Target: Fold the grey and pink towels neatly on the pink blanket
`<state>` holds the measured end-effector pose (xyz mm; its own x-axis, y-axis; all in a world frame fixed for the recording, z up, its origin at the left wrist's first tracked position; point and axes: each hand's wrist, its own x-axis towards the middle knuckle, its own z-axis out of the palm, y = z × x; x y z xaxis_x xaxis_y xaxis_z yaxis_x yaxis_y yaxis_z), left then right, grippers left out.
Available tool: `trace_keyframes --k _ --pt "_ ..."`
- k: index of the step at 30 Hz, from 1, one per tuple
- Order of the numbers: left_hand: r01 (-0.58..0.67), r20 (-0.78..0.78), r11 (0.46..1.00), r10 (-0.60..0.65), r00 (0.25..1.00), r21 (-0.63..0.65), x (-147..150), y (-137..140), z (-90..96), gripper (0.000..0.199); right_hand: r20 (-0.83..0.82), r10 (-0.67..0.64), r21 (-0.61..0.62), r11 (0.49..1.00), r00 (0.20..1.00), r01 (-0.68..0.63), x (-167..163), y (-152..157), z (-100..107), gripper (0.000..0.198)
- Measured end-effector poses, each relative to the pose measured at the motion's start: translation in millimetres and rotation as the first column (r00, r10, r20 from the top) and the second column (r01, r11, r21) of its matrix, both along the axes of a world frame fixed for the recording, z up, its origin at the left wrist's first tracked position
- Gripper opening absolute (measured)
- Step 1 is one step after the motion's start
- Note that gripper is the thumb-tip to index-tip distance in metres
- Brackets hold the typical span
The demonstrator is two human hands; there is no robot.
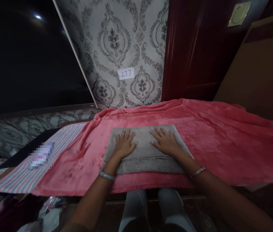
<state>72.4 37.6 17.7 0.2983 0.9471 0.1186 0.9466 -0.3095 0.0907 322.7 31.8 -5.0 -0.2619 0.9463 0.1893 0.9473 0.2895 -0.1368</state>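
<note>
- Presently, head view: left hand [125, 144] and right hand [164, 140] lie flat on the grey plush cloth [143, 148], fingers spread, gripping nothing; the cloth lies on the pink fleece blanket [223, 141].
- For an even surface, press both palms equally, without rucking the blanket.
- Paper label [126, 73]: handwritten "277".

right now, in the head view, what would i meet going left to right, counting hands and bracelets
Black screen, left wrist's bracelet, left hand, right hand, right wrist's bracelet, brown panel.
</note>
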Motion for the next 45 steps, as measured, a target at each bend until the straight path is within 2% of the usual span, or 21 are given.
trace_keyframes --k 2,7,11,14,18,21,30,36,40,45 --pt "-0.013 -0.049 1.000 0.013 0.999 0.006 0.5 -3.6 -3.5 0.063 0.011 -0.011 -0.012 1.000 1.000 0.011 0.9 -0.8 -4.1 0.063" --pt "-0.035 -0.092 0.999 0.038 0.995 0.041 2.7 -7.6 1.0 0.064 0.021 -0.024 -0.032 0.999 0.999 0.025 -0.6 -1.2 2.1 0.063" --pt "-0.179 -0.096 0.981 0.186 0.978 0.076 5.5 -13.5 3.2 0.071 0.025 -0.030 -0.042 0.999 0.999 0.031 -1.1 -2.2 4.7 0.064" --pt "-0.241 -0.093 0.970 0.241 0.966 0.018 3.9 -15.5 4.0 0.076 0.034 -0.028 -0.042 0.999 0.999 0.030 -0.7 -2.7 4.7 0.064" --pt "-0.165 -0.102 0.984 0.157 0.982 -0.071 -6.5 -17.8 5.2 0.075 0.046 -0.025 -0.037 0.999 0.999 0.027 -0.4 -2.4 4.6 0.063" --pt "-0.129 -0.112 0.988 0.119 0.987 -0.086 -13.9 -24.4 5.4 0.073 0.058 -0.022 -0.047 0.999 0.998 0.025 -0.5 -2.2 5.1 0.062" --pt "-0.254 -0.141 0.967 0.250 0.958 -0.007 -18.5 -55.9 -1.0 0.068 0.069 -0.017 -0.103 0.994 0.998 0.024 0.5 -0.3 6.3 0.065" --pt "-0.207 -0.117 0.978 0.208 0.971 0.020 -30.2 -75.9 -7.1 0.062 0.062 -0.010 -0.149 0.989 0.998 0.019 4.2 -1.7 2.6 0.067" --pt "-0.181 -0.089 0.982 0.186 0.979 0.060 -38.1 -92.3 -10.8 0.058 0.041 0.025 -0.149 0.989 0.999 -0.019 11.9 -15.8 0.6 0.069" --pt "-0.116 -0.025 0.985 0.120 0.992 0.124 -56.1 -116.8 -22.5 0.060 0.032 0.093 -0.128 0.988 0.995 -0.089 26.4 -49.6 -5.0 0.068"
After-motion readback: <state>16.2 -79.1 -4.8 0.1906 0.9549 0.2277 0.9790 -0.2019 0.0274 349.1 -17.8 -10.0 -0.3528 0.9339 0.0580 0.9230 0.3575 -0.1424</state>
